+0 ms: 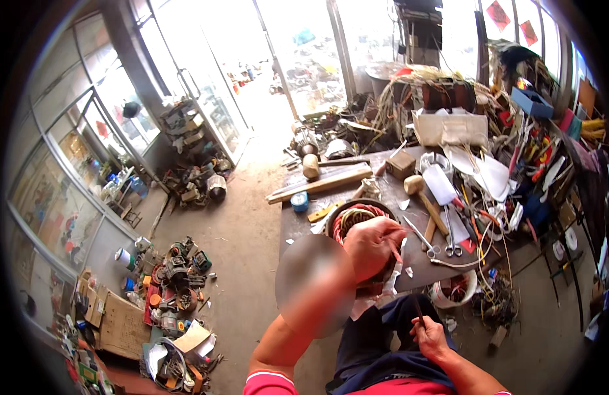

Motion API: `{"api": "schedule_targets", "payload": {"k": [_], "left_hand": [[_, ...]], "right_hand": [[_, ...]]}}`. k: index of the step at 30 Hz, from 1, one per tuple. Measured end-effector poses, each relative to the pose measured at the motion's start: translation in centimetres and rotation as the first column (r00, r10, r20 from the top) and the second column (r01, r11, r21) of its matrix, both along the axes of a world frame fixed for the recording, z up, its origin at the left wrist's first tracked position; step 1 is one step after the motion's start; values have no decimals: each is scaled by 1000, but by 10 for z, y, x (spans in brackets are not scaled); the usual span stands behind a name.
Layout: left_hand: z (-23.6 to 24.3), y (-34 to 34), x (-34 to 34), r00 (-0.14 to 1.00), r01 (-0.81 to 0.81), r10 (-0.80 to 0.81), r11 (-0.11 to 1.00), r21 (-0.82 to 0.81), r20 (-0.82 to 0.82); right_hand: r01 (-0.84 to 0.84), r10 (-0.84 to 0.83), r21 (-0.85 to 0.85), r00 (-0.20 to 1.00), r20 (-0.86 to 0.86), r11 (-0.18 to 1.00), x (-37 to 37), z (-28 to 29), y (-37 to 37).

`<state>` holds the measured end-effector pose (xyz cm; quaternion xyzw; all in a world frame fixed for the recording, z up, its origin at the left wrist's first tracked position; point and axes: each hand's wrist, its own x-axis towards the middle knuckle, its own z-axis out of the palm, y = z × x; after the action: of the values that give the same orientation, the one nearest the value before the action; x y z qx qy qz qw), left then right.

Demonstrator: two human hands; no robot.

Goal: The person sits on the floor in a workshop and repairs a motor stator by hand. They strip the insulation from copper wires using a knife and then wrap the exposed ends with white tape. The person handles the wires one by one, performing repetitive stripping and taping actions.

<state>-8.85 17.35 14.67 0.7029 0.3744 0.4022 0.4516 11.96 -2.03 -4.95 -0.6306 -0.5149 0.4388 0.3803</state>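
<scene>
A round motor stator with red wire windings (347,215) sits near the front edge of the bench. My left hand (377,247) reaches over its near side, fingers pinched together; what they hold, if anything, is too small to make out. Down by my lap, my right hand (431,337) is closed round a thin dark stick (420,307) that points up toward the bench. Beside the stator, near my left fingertips, lies a narrow white strip (397,266). A blurred round patch covers part of my left forearm and the bench's left edge.
Right of the stator lie a wooden mallet (424,194), scissors (452,247) and loose cables. Wooden bars (321,184), a blue tape roll (300,201) and a wooden block (400,164) are farther back. A white bucket (453,289) stands below the bench; motor parts (179,273) clutter the left floor.
</scene>
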Motion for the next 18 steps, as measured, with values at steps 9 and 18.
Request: {"api": "schedule_targets", "payload": {"k": [9,18], "left_hand": [[-29,96,-52,816,-272,394,907,-321,423],[-23,31,-15,871,-349,316,937,21,376]], "right_hand": [[34,-20,74,983,-181,997,46,-8,202],[120,-100,160,987,-127,980,74,-7,283]]}}
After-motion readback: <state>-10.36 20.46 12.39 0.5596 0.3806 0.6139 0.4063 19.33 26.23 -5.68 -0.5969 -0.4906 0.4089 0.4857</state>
